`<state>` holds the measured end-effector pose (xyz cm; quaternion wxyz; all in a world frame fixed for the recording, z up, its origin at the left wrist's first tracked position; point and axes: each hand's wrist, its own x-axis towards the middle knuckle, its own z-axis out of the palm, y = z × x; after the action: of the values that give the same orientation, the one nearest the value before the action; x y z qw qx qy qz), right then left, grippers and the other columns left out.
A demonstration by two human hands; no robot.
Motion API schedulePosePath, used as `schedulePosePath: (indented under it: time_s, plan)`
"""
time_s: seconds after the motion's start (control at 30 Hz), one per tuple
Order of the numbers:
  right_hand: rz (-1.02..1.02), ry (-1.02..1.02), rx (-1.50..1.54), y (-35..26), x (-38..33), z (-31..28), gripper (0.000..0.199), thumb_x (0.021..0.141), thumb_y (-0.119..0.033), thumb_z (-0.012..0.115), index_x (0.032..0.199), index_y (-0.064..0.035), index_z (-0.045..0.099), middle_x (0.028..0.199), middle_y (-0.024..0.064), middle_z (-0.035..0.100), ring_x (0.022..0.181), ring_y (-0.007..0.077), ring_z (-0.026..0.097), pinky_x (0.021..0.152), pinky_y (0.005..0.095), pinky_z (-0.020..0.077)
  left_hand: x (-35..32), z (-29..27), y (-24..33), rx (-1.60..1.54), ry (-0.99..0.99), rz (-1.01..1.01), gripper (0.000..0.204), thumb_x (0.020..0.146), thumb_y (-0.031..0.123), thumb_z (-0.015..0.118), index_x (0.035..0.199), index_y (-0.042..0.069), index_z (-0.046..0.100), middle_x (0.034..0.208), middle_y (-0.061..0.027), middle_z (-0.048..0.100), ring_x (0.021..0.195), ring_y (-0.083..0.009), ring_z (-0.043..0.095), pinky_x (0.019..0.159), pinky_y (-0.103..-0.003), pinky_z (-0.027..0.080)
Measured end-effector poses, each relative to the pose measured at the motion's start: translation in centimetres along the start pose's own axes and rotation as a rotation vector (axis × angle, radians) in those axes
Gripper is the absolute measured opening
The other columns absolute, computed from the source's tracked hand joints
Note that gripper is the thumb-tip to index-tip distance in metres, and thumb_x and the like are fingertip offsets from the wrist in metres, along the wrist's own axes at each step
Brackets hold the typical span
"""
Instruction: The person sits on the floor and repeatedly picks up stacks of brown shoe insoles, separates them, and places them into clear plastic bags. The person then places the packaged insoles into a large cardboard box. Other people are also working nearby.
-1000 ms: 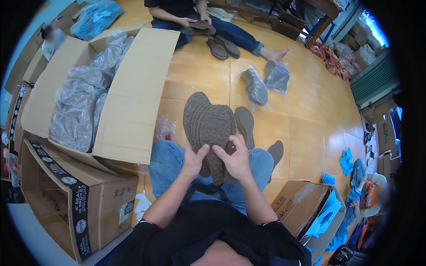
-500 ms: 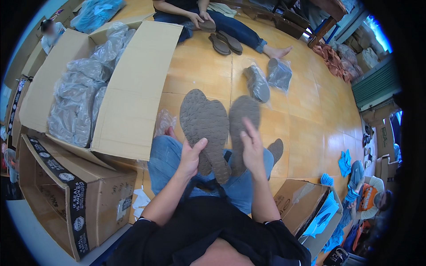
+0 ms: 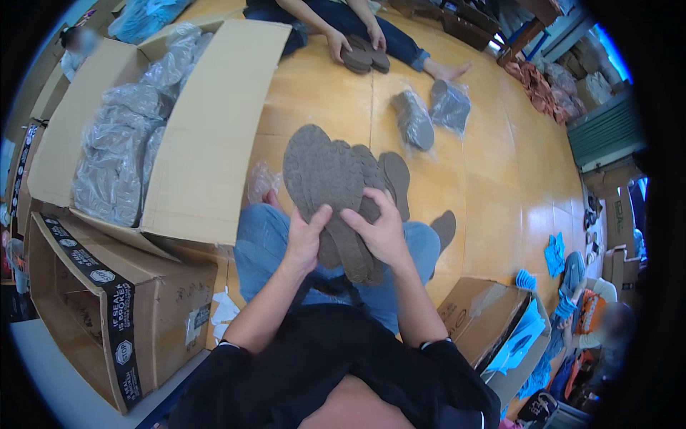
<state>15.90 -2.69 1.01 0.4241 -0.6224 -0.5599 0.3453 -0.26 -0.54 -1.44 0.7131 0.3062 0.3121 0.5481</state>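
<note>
Over my lap I hold a fanned stack of grey-brown shoe insoles (image 3: 336, 186), tread side up. My left hand (image 3: 307, 239) grips the stack's lower left edge, thumb on top. Gripping the lower right part is my right hand (image 3: 382, 230), its fingers curled over the insoles. One more insole (image 3: 444, 227) lies on the floor beside my right knee. I sit on the wooden floor in blue jeans.
A large open cardboard box (image 3: 207, 136) with bagged insoles (image 3: 118, 154) stands at my left, another box (image 3: 107, 314) below it. A smaller box (image 3: 486, 322) sits at my right. Two bagged pairs (image 3: 429, 114) lie ahead. Another person's hands (image 3: 354, 43) hold insoles opposite.
The insoles were spread apart half a second ago with my right fingers raised; now both hands have closed the stack together again and grip it.
</note>
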Motion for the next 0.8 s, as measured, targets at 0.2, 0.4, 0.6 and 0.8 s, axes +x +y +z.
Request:
schedulePosePath:
  time_s: [0.2,0.4,0.6,0.8]
  plan:
    - [0.208,0.199,0.433,1.4,0.2,0.3,0.043,0.090,-0.014,0.065,0.125,0.0034,0.048,0.128,0.0138,0.052,0.113,0.0197,0.051,0.098,0.0313,0.0407,0.2,-1.0,0.4,-0.084,0.038,-0.059,0.048,0.096,0.020,0.057,0.138,0.004,0.039,0.130,-0.0098,0.054,0.114,-0.0199,0.056,0.099,-0.036,0.046]
    - [-0.014,0.218,0.304,1.6,0.1,-2.0,0.061,0.092,0.001,0.043,0.150,-0.0011,0.024,0.151,0.0207,0.030,0.139,0.0247,0.032,0.113,0.0314,0.0263,0.2,-0.5,0.4,-0.105,0.007,-0.088,0.048,0.095,0.017,0.058,0.138,0.005,0.038,0.126,-0.0097,0.056,0.112,-0.0196,0.058,0.095,-0.035,0.049]
    - [-0.134,0.054,0.170,0.4,-0.2,0.2,0.070,0.091,-0.010,0.062,0.150,-0.0015,0.024,0.146,0.0207,0.036,0.138,0.0266,0.033,0.112,0.0348,0.0280,-0.1,-0.1,0.4,0.143,-0.051,-0.100,0.045,0.096,0.018,0.058,0.135,0.006,0.039,0.118,-0.0110,0.059,0.093,-0.0172,0.061,0.081,-0.032,0.052]
    - [0.178,0.374,0.821,2.4,0.2,-1.4,0.068,0.093,-0.011,0.053,0.152,-0.0031,0.020,0.146,0.0182,0.038,0.130,0.0263,0.043,0.108,0.0342,0.0347,0.1,-1.6,0.7,-0.163,-0.122,-0.168,0.040,0.100,0.037,0.048,0.125,0.005,0.046,0.100,-0.0102,0.061,0.080,-0.0173,0.060,0.073,-0.032,0.052]
